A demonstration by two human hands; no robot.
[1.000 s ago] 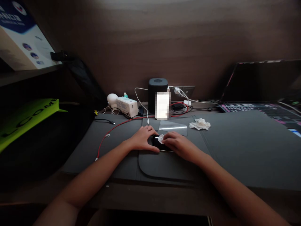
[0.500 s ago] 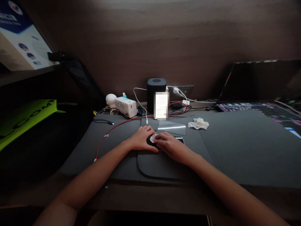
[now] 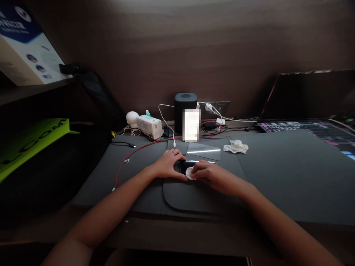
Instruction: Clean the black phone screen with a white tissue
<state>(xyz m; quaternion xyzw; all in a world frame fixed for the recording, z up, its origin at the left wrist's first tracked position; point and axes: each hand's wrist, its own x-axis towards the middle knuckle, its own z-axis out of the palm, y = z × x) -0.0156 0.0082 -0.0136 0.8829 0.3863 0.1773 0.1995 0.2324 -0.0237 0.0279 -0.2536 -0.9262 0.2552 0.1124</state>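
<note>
A dark smartphone [image 3: 183, 167] lies flat on the grey mat, its long side running left to right. My left hand [image 3: 167, 164] grips the phone's left end, thumb at the near edge and fingers at the far edge. Pinched in the fingers of my right hand [image 3: 213, 175] is a crumpled white tissue [image 3: 189, 173], pressed on the screen near the phone's front edge. My right hand covers much of the phone's right part. Just behind the phone rests a clear glass sheet [image 3: 205, 152], like a screen protector.
A second crumpled tissue [image 3: 236, 146] lies to the right on the mat [image 3: 283, 177]. Behind stand a black speaker [image 3: 179, 118], a lit blurred-out rectangle [image 3: 191, 125] and a small white box [image 3: 149, 126]. A red cable [image 3: 121, 168] curves along the left; a laptop [image 3: 307, 96] is open at right.
My right hand has moved the tissue toward me and slightly right, from the phone's far left part to its near edge. My left hand keeps its hold on the phone's left end.
</note>
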